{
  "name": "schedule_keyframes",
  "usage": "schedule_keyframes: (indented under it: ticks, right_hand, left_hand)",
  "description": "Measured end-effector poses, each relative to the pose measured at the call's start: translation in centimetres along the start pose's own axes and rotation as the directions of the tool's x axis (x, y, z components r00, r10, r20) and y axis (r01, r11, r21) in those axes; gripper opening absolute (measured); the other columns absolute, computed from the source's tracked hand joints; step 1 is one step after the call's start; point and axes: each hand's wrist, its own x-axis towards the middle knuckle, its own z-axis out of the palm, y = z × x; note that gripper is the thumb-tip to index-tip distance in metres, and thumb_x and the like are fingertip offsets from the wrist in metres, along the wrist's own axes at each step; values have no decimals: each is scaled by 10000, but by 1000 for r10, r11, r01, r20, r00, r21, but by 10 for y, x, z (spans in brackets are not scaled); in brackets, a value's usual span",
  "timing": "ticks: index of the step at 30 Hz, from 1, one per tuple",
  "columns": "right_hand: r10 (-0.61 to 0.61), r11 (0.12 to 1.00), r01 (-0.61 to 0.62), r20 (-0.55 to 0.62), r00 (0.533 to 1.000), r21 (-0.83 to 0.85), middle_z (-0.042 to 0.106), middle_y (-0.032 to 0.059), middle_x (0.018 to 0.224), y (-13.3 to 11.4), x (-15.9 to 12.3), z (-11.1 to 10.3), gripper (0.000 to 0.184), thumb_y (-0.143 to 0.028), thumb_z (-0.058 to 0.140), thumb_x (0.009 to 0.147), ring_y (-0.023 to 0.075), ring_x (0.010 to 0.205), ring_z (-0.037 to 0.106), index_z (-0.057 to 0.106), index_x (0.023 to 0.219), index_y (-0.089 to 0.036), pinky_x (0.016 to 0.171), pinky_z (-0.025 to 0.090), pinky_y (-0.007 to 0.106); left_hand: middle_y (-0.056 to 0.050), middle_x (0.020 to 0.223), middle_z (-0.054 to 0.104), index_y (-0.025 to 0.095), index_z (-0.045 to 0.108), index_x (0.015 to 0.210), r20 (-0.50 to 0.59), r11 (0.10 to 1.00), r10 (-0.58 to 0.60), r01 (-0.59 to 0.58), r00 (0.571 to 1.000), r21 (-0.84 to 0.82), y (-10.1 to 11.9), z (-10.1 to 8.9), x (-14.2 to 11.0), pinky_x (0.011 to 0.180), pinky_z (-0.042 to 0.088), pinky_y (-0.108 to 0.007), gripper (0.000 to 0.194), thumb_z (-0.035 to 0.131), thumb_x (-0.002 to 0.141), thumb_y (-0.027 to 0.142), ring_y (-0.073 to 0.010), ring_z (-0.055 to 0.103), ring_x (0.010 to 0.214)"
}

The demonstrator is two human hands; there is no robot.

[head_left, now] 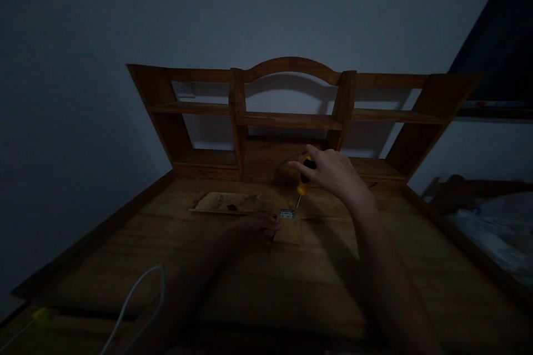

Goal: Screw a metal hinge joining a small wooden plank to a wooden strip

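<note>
Near edge, L side: see white cord (160, 268) looping up, w/ small yellow item (40, 317) farther L, too dim to ID. Then comes wood desk (420, 238), mostly in shadow. Partway back, place L hand (260, 226) low at surface, fingers curled just beside L end of small metal hinge (287, 214); can't tell if gripping anything, too dark. Find hinge lying flat approx. mid-desk. Above it, w/ R hand (328, 169), grasp yellow/blk handle of screwdriver (306, 176) btwn thumb & fingers, shaft down, tilted a bit, tip at hinge's R end. Just behind L hand, note thin pale board (227, 203) w/ ragged edges & dark spot. At back, see wood shelf unit (291, 121) w/ arched top, against wall (266, 5); behind its L bay, outlet (184, 90). Off R, see pale bag-like pile (495, 233), blurry.
</note>
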Motion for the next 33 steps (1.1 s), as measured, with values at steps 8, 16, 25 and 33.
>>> schedule_keyframes:
  ticks: [8,16,25,33]
  right_hand:
    - [-172,933,137,80,982,334,630,97,1308,2,-1,-6,495,-275,507,896,259,1159,600,497,1387,-212,970,436,366]
    - [-112,976,101,42,993,195,708,65,878,1,0,1,340,-391,510,958,222,804,662,577,1242,-217,697,419,299]
    - [-4,1000,5,45,999,-19,705,102,829,-2,-2,-5,489,-601,370,979,269,777,656,599,1135,-197,649,378,320]
    - [-131,953,96,107,986,287,710,74,1087,0,-2,-7,455,-302,503,909,233,936,664,517,1359,-241,840,454,332]
  left_hand:
    - [91,526,341,175,461,622,40,1000,11,-12,999,12,-2,-3,2,544,430,-242,482,770,743,525,-50,285,447]
    - [82,517,360,182,476,624,19,1000,-10,10,1000,-4,1,-1,1,552,444,-248,473,798,714,516,-63,311,451]
    - [81,536,348,182,475,637,50,999,14,-16,999,33,-2,-4,2,591,462,-259,457,744,784,521,-65,300,462]
    - [80,547,351,182,495,652,24,1000,16,-16,1000,10,-4,-5,3,550,437,-245,443,766,764,515,-66,292,464]
